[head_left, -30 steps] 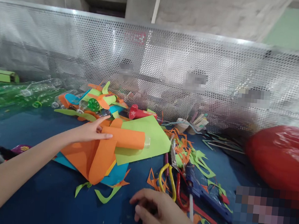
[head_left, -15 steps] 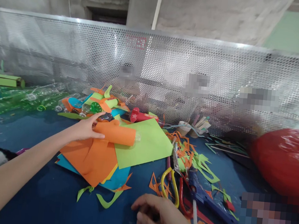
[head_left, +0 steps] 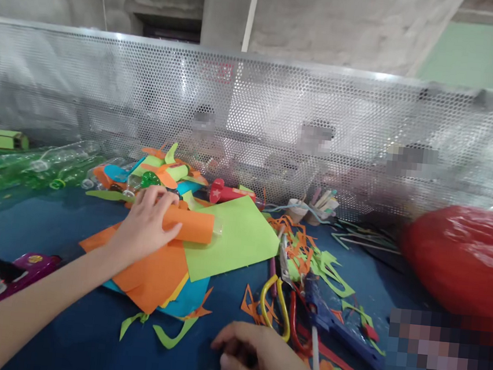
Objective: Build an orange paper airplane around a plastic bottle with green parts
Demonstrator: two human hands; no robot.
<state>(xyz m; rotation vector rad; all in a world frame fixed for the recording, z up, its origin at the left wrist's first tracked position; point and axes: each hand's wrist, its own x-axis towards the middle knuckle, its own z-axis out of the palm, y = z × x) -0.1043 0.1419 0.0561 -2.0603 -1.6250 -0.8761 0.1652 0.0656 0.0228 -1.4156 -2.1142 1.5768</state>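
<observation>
My left hand [head_left: 149, 225] is closed around the left end of a bottle wrapped in orange paper [head_left: 194, 226], which lies on its side with its clear tip pointing right. Beneath it are a light green sheet [head_left: 237, 236] and orange sheets [head_left: 150, 277], with a blue sheet [head_left: 189, 299] showing below. My right hand [head_left: 256, 354] rests near the front of the blue table [head_left: 83, 338], fingers curled and apart, holding nothing. Just beyond it lie yellow-handled scissors [head_left: 288, 314] and red-handled scissors [head_left: 302, 330].
A blue glue gun [head_left: 341, 328] and paper scraps [head_left: 325, 268] lie at the right, near a big red bag [head_left: 461, 258]. Green plastic bottles [head_left: 56, 167] are at the back left. Cups [head_left: 297, 210] stand by a perforated metal screen [head_left: 258, 105], with people behind it.
My left hand has shifted its hold, its fingers now more over the top of the orange-wrapped bottle. The view has moved slightly. My right hand keeps its curled pose.
</observation>
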